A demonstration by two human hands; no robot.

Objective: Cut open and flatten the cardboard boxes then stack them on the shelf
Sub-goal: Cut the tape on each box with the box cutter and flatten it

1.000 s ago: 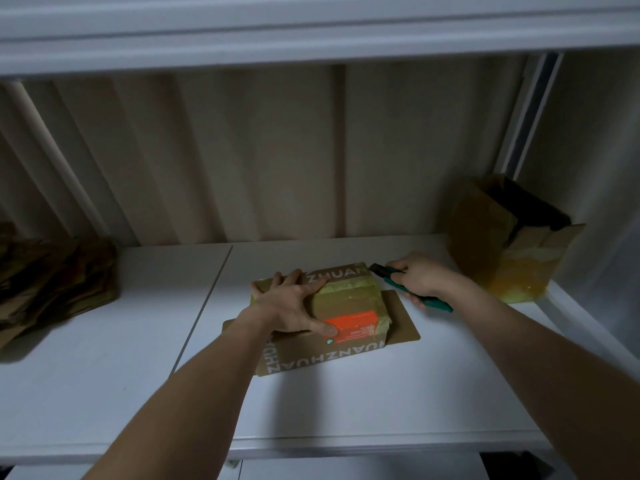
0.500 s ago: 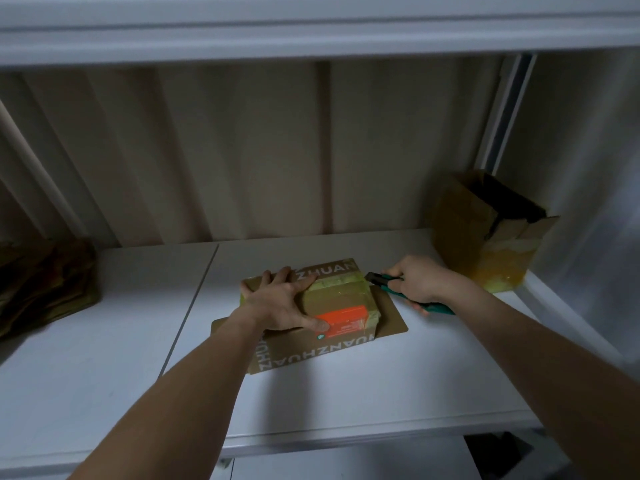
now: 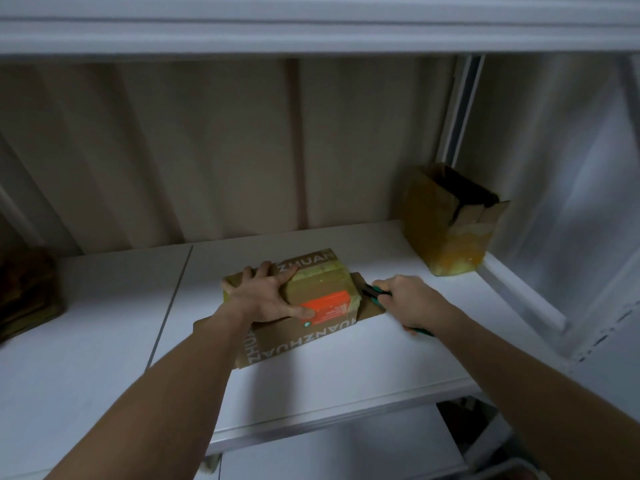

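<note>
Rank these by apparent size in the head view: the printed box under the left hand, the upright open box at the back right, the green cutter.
1. Printed box and upright open box: look similar; the upright one stands farther back, so unranked.
2. Green cutter: smallest, mostly hidden in the right hand.

Bare shelf [image 3: 346,368] lies open near the taped box [image 3: 311,299] and between it and the dark stack [image 3: 27,296] at far left. An upright open box [image 3: 446,223] blocks the far-right corner; the upper shelf [image 3: 311,26] limits headroom.
</note>
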